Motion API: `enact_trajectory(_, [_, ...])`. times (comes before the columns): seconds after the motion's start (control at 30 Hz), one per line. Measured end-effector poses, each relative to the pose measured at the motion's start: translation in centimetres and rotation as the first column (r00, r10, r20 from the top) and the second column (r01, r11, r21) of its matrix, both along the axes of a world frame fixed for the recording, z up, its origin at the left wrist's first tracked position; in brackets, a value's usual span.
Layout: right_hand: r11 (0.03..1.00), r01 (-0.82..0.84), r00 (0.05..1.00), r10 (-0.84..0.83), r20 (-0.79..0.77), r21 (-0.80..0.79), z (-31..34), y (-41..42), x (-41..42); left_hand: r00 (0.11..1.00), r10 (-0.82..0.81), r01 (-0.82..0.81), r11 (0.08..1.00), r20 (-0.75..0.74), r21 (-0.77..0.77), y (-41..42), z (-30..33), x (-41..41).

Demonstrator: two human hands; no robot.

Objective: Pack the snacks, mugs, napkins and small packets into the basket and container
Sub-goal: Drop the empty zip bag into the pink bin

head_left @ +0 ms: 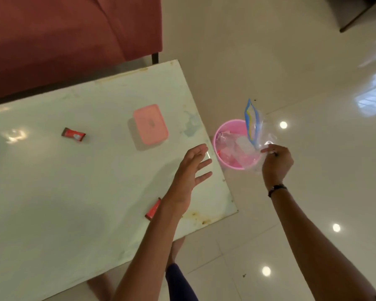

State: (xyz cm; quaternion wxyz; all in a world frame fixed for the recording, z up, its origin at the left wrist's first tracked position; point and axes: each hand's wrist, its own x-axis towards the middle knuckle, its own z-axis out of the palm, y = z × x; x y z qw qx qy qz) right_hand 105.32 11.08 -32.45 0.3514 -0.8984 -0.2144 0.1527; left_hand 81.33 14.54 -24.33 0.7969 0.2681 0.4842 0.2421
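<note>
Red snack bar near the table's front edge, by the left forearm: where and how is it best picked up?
Likely across its narrow width at the exposed lower end, coming from above. The red snack bar lies flat on the table, long and thin, and its upper end is hidden behind the left forearm. The left hand hovers open nearby, so it seems the natural one to use.
</note>
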Motion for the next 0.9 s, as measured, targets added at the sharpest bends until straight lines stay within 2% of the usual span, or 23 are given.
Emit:
enact_trajectory(0.13, [0.966,-0.163,0.987,0.161,-0.027,-0.198,-6.2,0.4,0.3,0.999,-0.031,0.032,0.999,-0.043,0.016,0.0,-2.8,1.7])
enact_trajectory(0.2, [0.888,-0.346,0.937,0.347,-0.052,-0.304,-8.7,0.7,0.1,0.996,-0.053,0.056,0.998,-0.071,0.035,0.0,-4.2,2.3])
enact_trajectory(0.27, [0.724,-0.525,0.828,0.556,-0.073,-0.448,-10.8,1.0,-0.1,0.994,-0.062,0.067,0.997,-0.093,0.046,0.2,-5.5,2.8])
enact_trajectory(0.37, [0.459,-0.637,0.681,0.712,-0.172,-0.620,-13.9,1.7,0.5,0.990,-0.075,0.083,0.995,-0.117,0.063,0.6,-7.2,3.6])
enact_trajectory(0.5, [0.218,-0.738,0.522,0.784,-0.336,-0.639,-18.1,3.1,1.3,0.988,-0.089,0.104,0.988,-0.127,0.117,1.4,-8.6,4.3])
enact_trajectory(0.67, [0.034,-0.769,0.481,0.688,-0.543,-0.638,-21.5,4.0,1.8,0.988,-0.087,0.109,0.978,-0.125,0.178,1.4,-9.9,4.3])
enact_trajectory(0.77, [0.029,-0.797,0.480,0.637,-0.603,-0.604,-22.5,3.5,2.6,0.990,-0.081,0.101,0.977,-0.112,0.189,1.0,-10.2,4.1])
enact_trajectory(0.83, [0.079,-0.801,0.488,0.661,-0.570,-0.593,-22.3,3.3,2.9,0.990,-0.086,0.106,0.976,-0.111,0.188,0.8,-10.2,4.1])
enact_trajectory(0.9, [0.179,-0.798,0.513,0.702,-0.494,-0.575,-21.3,3.5,3.2,0.988,-0.102,0.123,0.975,-0.118,0.187,0.6,-10.0,4.1])
